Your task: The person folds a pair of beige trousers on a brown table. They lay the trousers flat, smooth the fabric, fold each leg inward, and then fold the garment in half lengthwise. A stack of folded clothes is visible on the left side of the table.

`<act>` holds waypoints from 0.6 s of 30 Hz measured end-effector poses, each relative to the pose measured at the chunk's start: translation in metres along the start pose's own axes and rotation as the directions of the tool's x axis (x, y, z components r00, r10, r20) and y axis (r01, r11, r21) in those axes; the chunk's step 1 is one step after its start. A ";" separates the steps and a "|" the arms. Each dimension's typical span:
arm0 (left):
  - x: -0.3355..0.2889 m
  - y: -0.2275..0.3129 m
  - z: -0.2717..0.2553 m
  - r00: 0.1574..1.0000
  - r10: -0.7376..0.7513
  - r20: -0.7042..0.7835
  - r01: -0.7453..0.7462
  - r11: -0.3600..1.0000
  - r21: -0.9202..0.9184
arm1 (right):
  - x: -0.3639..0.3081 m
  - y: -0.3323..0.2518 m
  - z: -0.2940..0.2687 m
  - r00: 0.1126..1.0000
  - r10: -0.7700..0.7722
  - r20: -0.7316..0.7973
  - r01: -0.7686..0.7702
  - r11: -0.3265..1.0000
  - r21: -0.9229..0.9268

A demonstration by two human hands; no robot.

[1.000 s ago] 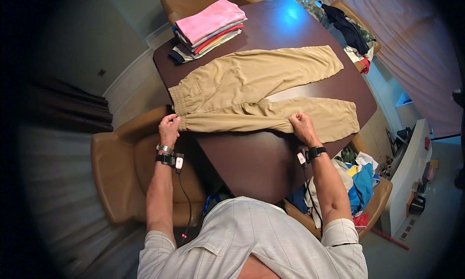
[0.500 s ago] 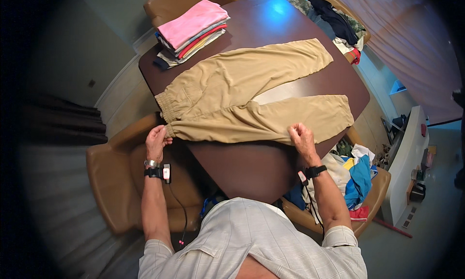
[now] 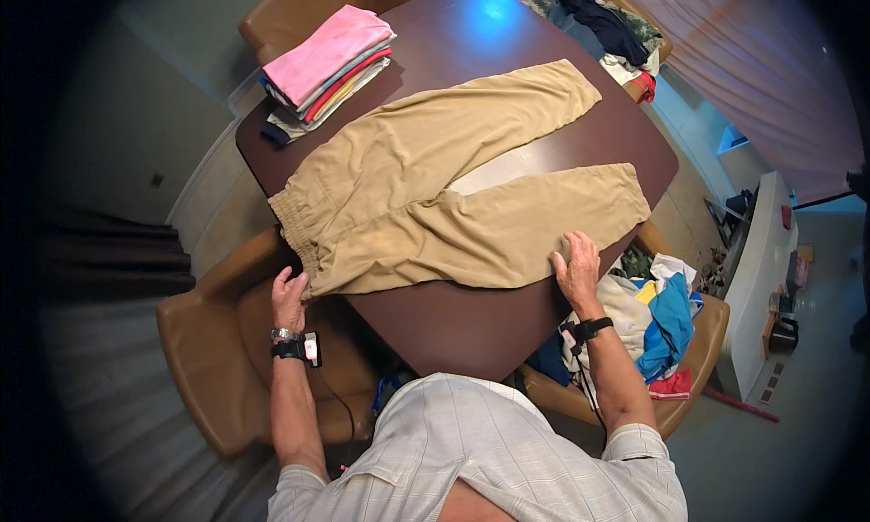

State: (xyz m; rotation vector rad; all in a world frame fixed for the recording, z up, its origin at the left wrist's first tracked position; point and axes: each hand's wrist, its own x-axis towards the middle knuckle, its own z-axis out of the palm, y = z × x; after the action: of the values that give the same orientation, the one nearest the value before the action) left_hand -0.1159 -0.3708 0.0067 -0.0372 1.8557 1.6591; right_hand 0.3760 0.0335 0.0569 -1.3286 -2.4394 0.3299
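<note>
Tan trousers (image 3: 426, 182) with a gathered elastic waistband lie spread on the dark brown table (image 3: 435, 327). Their waistband is at the left and the legs stretch right, with bare tabletop between them. My left hand (image 3: 290, 300) is beside the near corner of the waistband, fingers apart, holding nothing that I can see. Along the near leg's lower edge, my right hand (image 3: 578, 270) is open, its fingers spread at the fabric's border. Whether its fingertips touch the cloth is hard to make out.
A stack of folded clothes (image 3: 331, 55), pink on top, sits at the table's far left. Loose clothes fill the chair at the near right, including a blue garment (image 3: 666, 327). More clothes (image 3: 594, 19) lie on the far-right chair. A tan chair (image 3: 213, 368) stands at the near left.
Both hands have gone from closed fingers on the trousers' near edge to open ones. The near edge now lies closer to me and hangs lower at the waistband. The view has shifted slightly.
</note>
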 end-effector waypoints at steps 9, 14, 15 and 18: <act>0.023 -0.010 -0.012 0.984 0.019 0.178 -0.018 1.000 -0.008 | 0.012 0.053 0.001 0.984 0.061 0.166 -0.042 0.993 -0.113; 0.030 -0.014 -0.011 0.990 0.066 0.124 -0.060 0.997 -0.054 | 0.022 0.080 -0.006 0.970 0.121 0.212 -0.096 0.987 -0.127; 0.029 -0.013 -0.007 0.991 0.065 0.114 -0.059 0.996 -0.062 | 0.024 0.084 -0.008 0.969 0.127 0.211 -0.103 0.987 -0.123; 0.026 -0.008 -0.003 0.993 0.055 0.101 -0.046 0.995 -0.090 | 0.027 0.088 -0.010 0.974 0.152 0.168 -0.136 0.985 -0.102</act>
State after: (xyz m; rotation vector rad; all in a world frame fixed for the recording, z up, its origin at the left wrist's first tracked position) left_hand -0.1346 -0.3655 -0.0129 0.0583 1.7195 1.7427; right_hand 0.4335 0.1034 0.0392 -1.5826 -2.5320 0.3937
